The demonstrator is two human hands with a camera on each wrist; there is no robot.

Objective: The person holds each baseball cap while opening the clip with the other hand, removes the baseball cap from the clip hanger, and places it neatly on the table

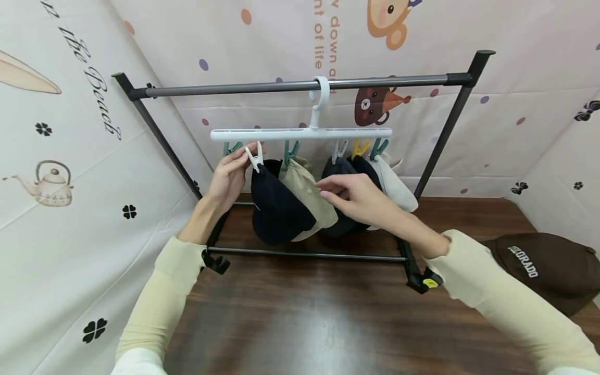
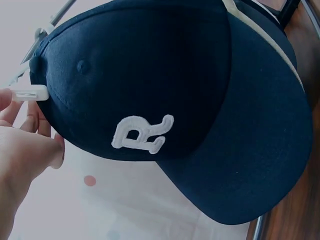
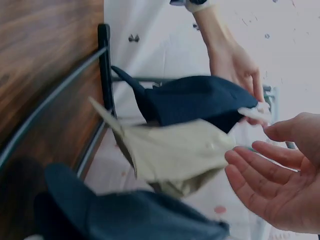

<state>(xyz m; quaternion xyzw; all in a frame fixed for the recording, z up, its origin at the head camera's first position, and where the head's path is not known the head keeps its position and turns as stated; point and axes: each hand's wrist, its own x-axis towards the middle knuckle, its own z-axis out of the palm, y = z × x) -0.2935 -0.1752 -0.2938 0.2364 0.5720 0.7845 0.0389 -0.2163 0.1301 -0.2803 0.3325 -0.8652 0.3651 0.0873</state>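
My left hand point(image 1: 229, 178) is up at a white clip point(image 1: 255, 158) and pinches it, its fingers behind the crown edge. From this clip hangs a navy cap point(image 1: 277, 209); the left wrist view shows a white letter R point(image 2: 142, 134) on its front. Just right of it a beige cap point(image 1: 310, 194) hangs from a green clip point(image 1: 291, 150). In front of the beige cap my right hand point(image 1: 358, 197) hovers with loosely bent fingers, holding nothing. The clips are on a white hanger point(image 1: 307, 134); its clip sockets are partly hidden.
A black metal rack point(image 1: 201, 90) carries the hanger by its hook. Farther right hang a dark cap point(image 1: 344, 224) and a white cap point(image 1: 396, 185), with a yellow clip point(image 1: 360, 148) among the others. A brown cap point(image 1: 553, 265) lies on the wooden floor point(image 1: 309, 312).
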